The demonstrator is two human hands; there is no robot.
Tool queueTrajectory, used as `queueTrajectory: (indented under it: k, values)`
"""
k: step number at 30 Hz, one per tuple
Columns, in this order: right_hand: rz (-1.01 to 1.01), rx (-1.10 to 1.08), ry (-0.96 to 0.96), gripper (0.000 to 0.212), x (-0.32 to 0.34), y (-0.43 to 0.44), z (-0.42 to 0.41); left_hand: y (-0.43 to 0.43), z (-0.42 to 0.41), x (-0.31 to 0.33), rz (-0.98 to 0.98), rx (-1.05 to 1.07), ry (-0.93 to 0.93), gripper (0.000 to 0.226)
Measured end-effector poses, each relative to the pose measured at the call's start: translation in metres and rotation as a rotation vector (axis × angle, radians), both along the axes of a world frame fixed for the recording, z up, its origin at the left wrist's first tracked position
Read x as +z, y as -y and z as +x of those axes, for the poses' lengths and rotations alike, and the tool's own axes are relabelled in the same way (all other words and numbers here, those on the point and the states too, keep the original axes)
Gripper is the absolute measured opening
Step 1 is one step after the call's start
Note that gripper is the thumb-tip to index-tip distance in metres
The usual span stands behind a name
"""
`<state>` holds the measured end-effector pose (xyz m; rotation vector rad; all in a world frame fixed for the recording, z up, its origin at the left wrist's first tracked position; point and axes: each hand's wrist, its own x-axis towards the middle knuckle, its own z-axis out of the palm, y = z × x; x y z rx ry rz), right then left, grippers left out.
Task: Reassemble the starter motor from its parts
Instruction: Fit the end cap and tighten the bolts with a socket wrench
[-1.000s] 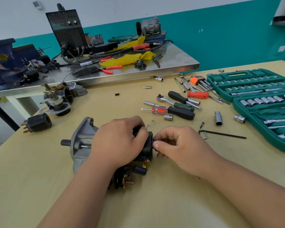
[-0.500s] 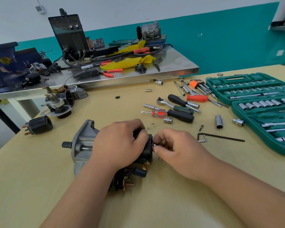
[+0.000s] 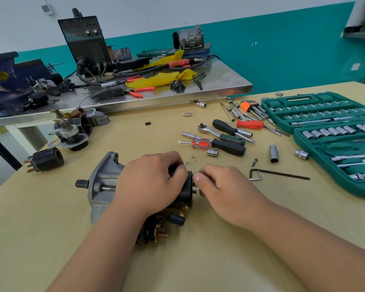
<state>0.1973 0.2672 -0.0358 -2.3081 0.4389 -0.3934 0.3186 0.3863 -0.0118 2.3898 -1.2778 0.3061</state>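
Head view. Starter motor (image 3: 102, 186) on its side in the near-left part of the bench (image 3: 51, 239), with the silver nose casting toward the left edge and the black end cap (image 3: 187, 192) toward the right. Left grip (image 3: 150, 182) clenched over the motor's body from above, wrapped round the top just beside the cap. Right grip (image 3: 226, 190) at the cap's outer face, curled, thumb and forefinger tips pinched together against it. Cannot tell whether anything sits between those tips.

Just right of the right grip, a bent hex key (image 3: 278, 172) flat on the bench. Beyond it, a small screw (image 3: 255, 162) and an upright deep socket (image 3: 274, 153). Further back, toward the middle, a cluster of screwdrivers (image 3: 228, 146). Along the right edge, an open green socket case (image 3: 325, 123). Near the left edge, a black plug (image 3: 47, 159) with copper pins, well apart from the motor. Behind the far edge, a steel table (image 3: 219, 87) strewn with tools.
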Motion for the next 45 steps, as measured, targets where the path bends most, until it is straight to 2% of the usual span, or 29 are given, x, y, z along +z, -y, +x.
queueTrajectory:
  k: [5,12,19,22,25,30,34,37,39,42,45]
  values:
    - [0.004,0.055,-0.039,0.010,0.004,0.005,-0.006,-0.002,-0.001,0.000,-0.019,0.011,0.000,0.016]
    - [0.036,0.055,-0.071,0.038,0.007,-0.001,0.000,-0.001,0.000,-0.001,-0.010,0.016,0.003,0.018]
    - [0.089,-0.013,-0.006,0.023,0.004,0.000,0.001,0.000,0.000,-0.001,-0.003,0.027,0.007,0.019]
    - [0.097,0.036,-0.031,0.027,0.006,0.004,-0.003,-0.001,0.000,-0.001,-0.012,0.028,0.000,0.018]
    - [0.064,0.096,-0.069,0.023,0.008,0.006,-0.004,-0.001,0.000,-0.001,-0.034,0.030,0.000,0.022]
    - [0.095,0.078,-0.119,0.038,0.005,0.004,0.001,-0.001,0.000,-0.002,-0.031,0.032,0.009,0.016]
    - [0.000,0.034,-0.029,0.020,0.005,0.002,0.002,-0.001,0.001,-0.003,-0.019,0.038,0.011,0.017]
    - [-0.060,0.040,-0.032,0.032,0.004,-0.003,0.007,0.000,0.002,-0.003,-0.022,0.035,0.000,0.018]
    - [-0.016,0.030,-0.052,0.038,0.004,-0.002,0.007,0.000,0.001,-0.003,-0.026,0.036,0.005,0.018]
    - [0.056,0.056,-0.052,0.025,0.006,0.005,0.002,-0.001,0.001,-0.003,-0.034,0.041,0.015,0.023]
    - [-0.011,0.100,-0.047,0.013,0.009,0.006,0.001,-0.002,0.002,-0.003,-0.036,0.042,0.015,0.024]
